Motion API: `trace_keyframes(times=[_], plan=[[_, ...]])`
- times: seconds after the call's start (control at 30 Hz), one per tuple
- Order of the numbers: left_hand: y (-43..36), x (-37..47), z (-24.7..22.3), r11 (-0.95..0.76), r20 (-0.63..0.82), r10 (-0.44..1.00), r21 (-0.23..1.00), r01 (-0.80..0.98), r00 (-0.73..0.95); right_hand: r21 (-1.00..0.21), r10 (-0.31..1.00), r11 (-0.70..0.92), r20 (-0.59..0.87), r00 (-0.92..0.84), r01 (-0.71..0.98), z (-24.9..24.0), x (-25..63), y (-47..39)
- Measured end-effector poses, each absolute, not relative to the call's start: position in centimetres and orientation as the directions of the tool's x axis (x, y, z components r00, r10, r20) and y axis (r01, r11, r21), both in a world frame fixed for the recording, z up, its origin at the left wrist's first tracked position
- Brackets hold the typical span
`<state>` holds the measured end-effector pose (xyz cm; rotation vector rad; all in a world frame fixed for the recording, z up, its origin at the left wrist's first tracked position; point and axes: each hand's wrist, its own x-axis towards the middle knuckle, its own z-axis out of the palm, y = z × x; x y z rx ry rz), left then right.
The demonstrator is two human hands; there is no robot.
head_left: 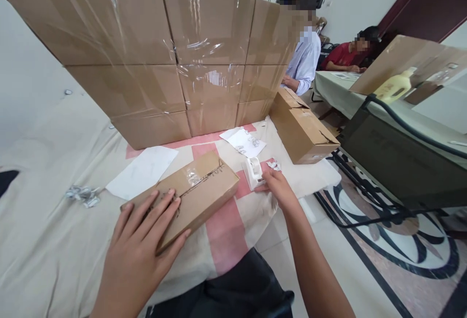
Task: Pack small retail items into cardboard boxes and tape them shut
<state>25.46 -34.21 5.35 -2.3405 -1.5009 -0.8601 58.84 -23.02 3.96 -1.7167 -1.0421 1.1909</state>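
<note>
A flat brown cardboard box (pixel 204 186) lies at an angle on the cloth, with a short piece of clear tape (pixel 192 176) across its seam. My left hand (pixel 146 235) rests on the box's near left end, fingers spread over the top and thumb along the near side. To the right of the box stands a small white tape dispenser (pixel 252 172) with a roll in it. My right hand (pixel 277 184) has its fingers closed at the dispenser's front end; whether a strip of tape is between the fingertips is too small to tell.
Taped cartons (pixel 215 84) form a wall behind the box. A long carton (pixel 304 126) stands at the right. White sheets (pixel 142 169), clips (pixel 83 195) and crumpled bits (pixel 273 164) lie on the cloth. A dark folding chair (pixel 404 157) and two people are further right.
</note>
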Motion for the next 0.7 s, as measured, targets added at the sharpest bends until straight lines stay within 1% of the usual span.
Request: trace_keyframes(times=[0.13, 0.4, 0.53, 0.7], plan=[[-34.3, 25.5, 5.4, -0.455, 0.592, 0.749, 0.134, 0.88, 0.297, -0.935, 0.92, -0.325, -0.277, 0.276, 0.143, 3.2, 58.5, -23.3], [-34.4, 25.6, 5.6, -0.442, 0.58, 0.768, 0.172, 0.88, 0.272, -0.975, 0.917, -0.216, -0.183, 0.355, 0.054, 1.8, 57.8, -24.3], [-34.5, 25.7, 5.6, -0.43, 0.574, 0.777, 0.185, 0.884, 0.258, -0.98, 0.904, -0.185, -0.14, 0.404, 0.076, 1.3, 57.4, -24.7], [-34.5, 25.8, 5.7, -0.423, 0.573, 0.782, 0.202, 0.883, 0.244, -0.972, 0.896, -0.164, -0.076, 0.437, 0.168, 1.5, 56.8, -25.4]])
